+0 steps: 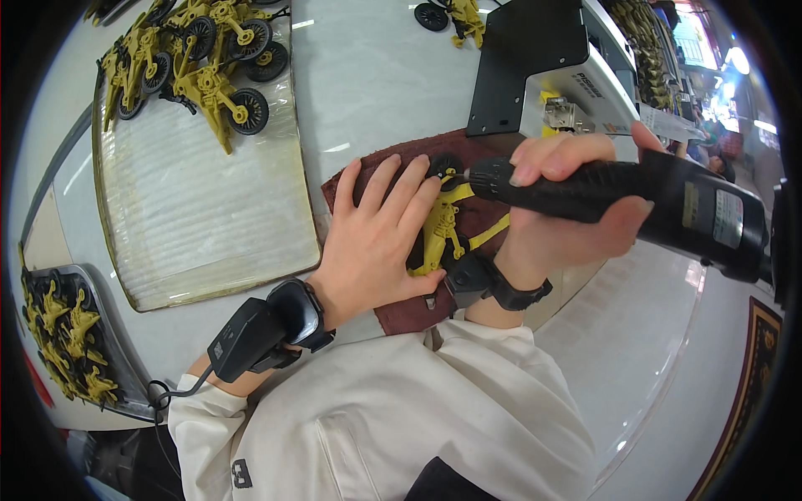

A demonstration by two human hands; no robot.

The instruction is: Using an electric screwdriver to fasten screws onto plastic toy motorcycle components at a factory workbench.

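Note:
A yellow toy bicycle (441, 227) with black wheels lies on a dark red cloth (480, 219) in the middle of the white table. My left hand (378, 234) lies flat on it, fingers spread, pressing it down. My right hand (568, 204) grips a black electric screwdriver (660, 200) held level, its tip at the toy's upper black wheel (445, 165). Both wrists wear black devices; the left one (267, 326) has a cable.
A ribbed translucent tray (200, 209) at left carries several finished yellow toy bicycles (196, 63) at its far end. A grey bin (109, 367) at lower left holds more yellow parts. A black-and-white machine (551, 67) stands behind the cloth. Another toy (455, 17) lies at the top.

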